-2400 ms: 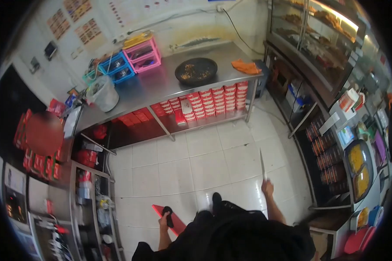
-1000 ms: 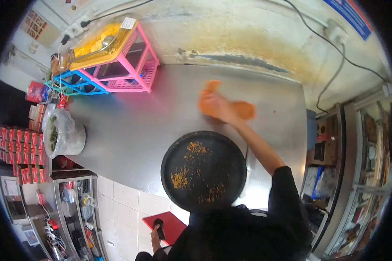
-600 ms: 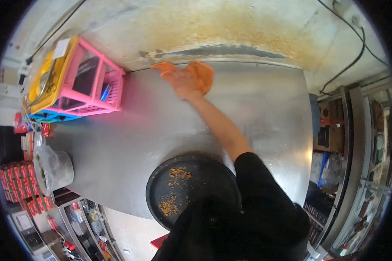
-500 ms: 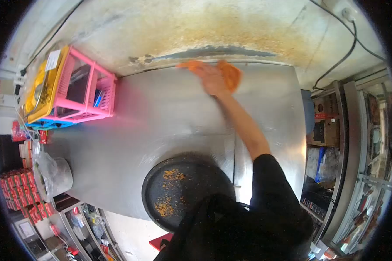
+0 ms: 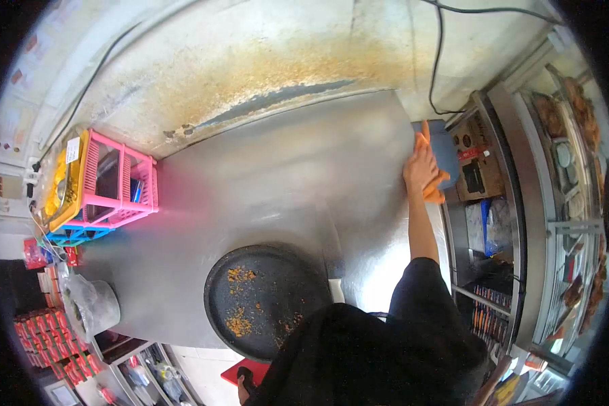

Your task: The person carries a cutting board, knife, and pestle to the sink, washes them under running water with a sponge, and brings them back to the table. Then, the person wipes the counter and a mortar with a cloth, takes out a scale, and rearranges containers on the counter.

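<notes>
My right hand (image 5: pixel 421 168) holds an orange cloth (image 5: pixel 434 192) at the right edge of the metal table (image 5: pixel 264 189), its fingers pressed on the cloth. Parts of the cloth stick out above and below the hand, over the table's edge. A round black pan (image 5: pixel 267 298) with orange-brown crumbs lies at the table's front, close to my body. My left hand does not show.
A pink plastic rack (image 5: pixel 125 179) with a yellow tray (image 5: pixel 68 179) stands at the left. A whitish bucket (image 5: pixel 93 308) is at the front left. Right of the table are a blue-grey container (image 5: pixel 445 154) and shelves with boxes (image 5: pixel 480 169).
My right hand has moved with the orange cloth from the table's back edge by the wall to its right edge. The view has turned to the right.
</notes>
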`<state>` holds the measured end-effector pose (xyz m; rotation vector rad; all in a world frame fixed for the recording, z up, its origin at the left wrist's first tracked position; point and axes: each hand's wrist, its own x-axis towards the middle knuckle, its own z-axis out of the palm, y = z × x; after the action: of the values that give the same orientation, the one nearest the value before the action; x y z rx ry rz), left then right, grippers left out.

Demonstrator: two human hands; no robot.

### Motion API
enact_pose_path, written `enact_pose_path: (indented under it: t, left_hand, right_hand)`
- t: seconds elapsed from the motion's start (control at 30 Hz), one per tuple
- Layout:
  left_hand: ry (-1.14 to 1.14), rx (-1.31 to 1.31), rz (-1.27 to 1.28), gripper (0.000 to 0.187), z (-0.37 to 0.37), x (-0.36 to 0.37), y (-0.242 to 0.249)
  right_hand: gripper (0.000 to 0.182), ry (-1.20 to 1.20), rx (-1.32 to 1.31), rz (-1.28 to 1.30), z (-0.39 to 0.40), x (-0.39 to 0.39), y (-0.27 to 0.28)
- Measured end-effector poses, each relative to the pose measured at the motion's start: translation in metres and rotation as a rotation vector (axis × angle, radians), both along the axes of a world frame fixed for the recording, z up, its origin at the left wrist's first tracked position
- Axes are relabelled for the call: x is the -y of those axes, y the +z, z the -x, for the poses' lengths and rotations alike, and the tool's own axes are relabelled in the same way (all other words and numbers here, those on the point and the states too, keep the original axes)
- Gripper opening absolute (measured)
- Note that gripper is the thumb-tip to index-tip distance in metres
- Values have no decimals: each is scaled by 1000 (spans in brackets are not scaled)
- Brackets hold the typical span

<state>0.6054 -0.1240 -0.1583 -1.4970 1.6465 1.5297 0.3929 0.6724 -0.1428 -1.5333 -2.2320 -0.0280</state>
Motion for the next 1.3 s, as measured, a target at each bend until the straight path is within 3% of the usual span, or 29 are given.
enact_pose_path:
  t: [0.1,0.23,0.4,0.5,0.57,0.67,0.7,0.73,0.77,0.8,0.83,0.87,0.93,1.03,1.17,1.23,1.3]
  left_hand:
    - [-24,-26,-19,37,-1,9,-3]
    - [-43,-76,-66,37,-20,25,-11]
    - [-65,-196,-166,36,-51,51,-31]
    - [-34,-257,-252,36,-76,71,-51]
    - [-20,-149,-317,37,-94,87,-56]
    - [-65,-74,-212,38,-114,91,-62]
    - [-57,-41,-198,39,-119,92,-65]
    - [-53,-10,-185,39,-120,94,-65]
    - [-58,-29,-168,39,-123,94,-57]
    - [-59,-50,-153,39,-129,92,-48]
    - [-58,-71,-138,39,-133,90,-42]
    - [-31,-84,-139,39,-138,94,-44]
    - [28,-113,-144,39,-154,105,-49]
    - [146,-161,-181,38,-177,113,-49]
    - [251,-245,-125,41,-211,124,-62]
    - [254,-234,-20,43,-213,105,-30]
    - [304,-156,36,43,-226,100,-19]
  right_hand:
    - [36,-142,40,121,-80,34,11]
    - [37,-244,91,-13,-193,93,-3]
    - [32,-432,162,8,-353,172,-9]
    - [28,-289,58,305,-419,208,17]
    - [27,-71,-111,684,-431,216,54]
    - [26,229,-320,1247,-382,226,129]
    - [26,326,-317,1347,-358,231,149]
    - [31,676,-210,1214,-342,212,129]
    - [29,679,-239,1375,-303,231,163]
    - [26,697,-189,1236,-265,259,198]
    - [26,882,-208,1132,-234,261,186]
    - [32,1037,8,1053,-192,254,168]
    - [34,945,-81,905,-116,310,189]
    - [54,933,-70,91,-35,374,105]
    - [64,694,20,74,-10,467,67]
    - [67,645,-2,0,2,478,46]
    - [51,783,2,90,6,488,51]
